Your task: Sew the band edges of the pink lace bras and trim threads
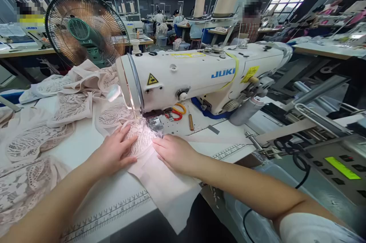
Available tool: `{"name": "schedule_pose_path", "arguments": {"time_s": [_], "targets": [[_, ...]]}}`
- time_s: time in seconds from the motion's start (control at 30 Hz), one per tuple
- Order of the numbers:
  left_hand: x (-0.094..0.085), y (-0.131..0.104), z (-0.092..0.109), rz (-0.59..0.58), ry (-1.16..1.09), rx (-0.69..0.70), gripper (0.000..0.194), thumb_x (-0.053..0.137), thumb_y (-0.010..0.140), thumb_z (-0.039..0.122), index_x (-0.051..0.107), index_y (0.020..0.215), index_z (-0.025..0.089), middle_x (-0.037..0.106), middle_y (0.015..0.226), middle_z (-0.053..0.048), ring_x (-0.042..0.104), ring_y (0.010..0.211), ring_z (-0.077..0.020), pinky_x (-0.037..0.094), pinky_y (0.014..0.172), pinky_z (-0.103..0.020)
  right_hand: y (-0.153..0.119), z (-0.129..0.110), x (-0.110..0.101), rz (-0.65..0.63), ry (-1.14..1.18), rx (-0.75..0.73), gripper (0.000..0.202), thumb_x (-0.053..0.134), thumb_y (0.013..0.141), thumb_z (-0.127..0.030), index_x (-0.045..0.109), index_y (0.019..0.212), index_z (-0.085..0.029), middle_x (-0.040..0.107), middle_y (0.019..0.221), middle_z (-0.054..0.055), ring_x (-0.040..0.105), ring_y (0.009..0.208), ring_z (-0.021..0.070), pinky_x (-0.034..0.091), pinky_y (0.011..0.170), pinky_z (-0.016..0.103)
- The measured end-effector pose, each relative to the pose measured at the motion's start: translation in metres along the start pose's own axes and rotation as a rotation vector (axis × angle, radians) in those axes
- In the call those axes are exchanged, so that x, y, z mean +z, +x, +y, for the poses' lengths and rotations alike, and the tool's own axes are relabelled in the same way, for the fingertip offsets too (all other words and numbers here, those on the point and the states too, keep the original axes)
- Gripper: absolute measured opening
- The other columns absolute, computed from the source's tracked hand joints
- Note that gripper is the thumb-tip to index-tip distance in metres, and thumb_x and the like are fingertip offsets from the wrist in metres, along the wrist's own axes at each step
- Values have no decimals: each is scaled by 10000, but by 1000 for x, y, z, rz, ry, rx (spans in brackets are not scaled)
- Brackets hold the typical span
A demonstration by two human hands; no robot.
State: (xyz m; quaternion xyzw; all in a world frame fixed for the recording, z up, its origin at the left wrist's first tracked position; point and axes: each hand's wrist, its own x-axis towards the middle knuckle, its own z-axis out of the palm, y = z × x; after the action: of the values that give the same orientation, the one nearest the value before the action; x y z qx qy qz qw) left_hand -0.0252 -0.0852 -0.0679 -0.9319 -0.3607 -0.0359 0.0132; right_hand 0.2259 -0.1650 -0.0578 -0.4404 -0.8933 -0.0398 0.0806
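Lace fabric [140, 138] | left hand [116, 151], right hand [174, 153] flat on it, grips released

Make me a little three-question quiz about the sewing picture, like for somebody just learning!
1. True or false: both hands lie flat on the pale lace cloth by the needle of the sewing machine.
2. What stands behind the heap of lace at the table's far left? A) a fan B) a lamp C) a bucket
3. Fill in: the scissors under the machine's arm have red and ____ handles.

Key:
1. True. The left hand and right hand both press on the cloth, palms down.
2. A, the fan.
3. Yellow.
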Motion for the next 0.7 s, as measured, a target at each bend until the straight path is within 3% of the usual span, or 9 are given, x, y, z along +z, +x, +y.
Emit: {"name": "schedule_pose_path", "arguments": {"time_s": [0.2, 0.37, 0.7], "targets": [[-1, 14, -30, 12, -32, 73, 623, 541, 847, 559, 495, 1369, 223, 256, 1546, -182, 249, 1404, -383, 351, 1072, -532, 15, -1, 2, -25, -17, 77, 191, 512, 905, -224, 662, 999, -154, 673, 1063, 101, 583, 685, 173, 419, 502, 291], [-15, 27, -38, -26, -54, 49, 623, 573, 829, 544, 517, 1356, 216, 251, 1549, -175, 252, 1401, -397, 382, 1055, -518, 22, -1, 12, -1, 48, 108, 175, 540, 890, -232, 671, 985, -165, 682, 1007, 115, 621, 737, 203, 409, 494, 290], [-22, 47, -50, -68, -29, -28, 565, 573, 807, 533, 572, 1284, 231, 421, 1436, -160, 362, 1330, -383, 385, 1047, -507, 21, -2, 4, -71, 6, 129, 320, 426, 965, -348, 661, 986, -131, 621, 1205, 121, 566, 593, 153, 331, 386, 323]]}}
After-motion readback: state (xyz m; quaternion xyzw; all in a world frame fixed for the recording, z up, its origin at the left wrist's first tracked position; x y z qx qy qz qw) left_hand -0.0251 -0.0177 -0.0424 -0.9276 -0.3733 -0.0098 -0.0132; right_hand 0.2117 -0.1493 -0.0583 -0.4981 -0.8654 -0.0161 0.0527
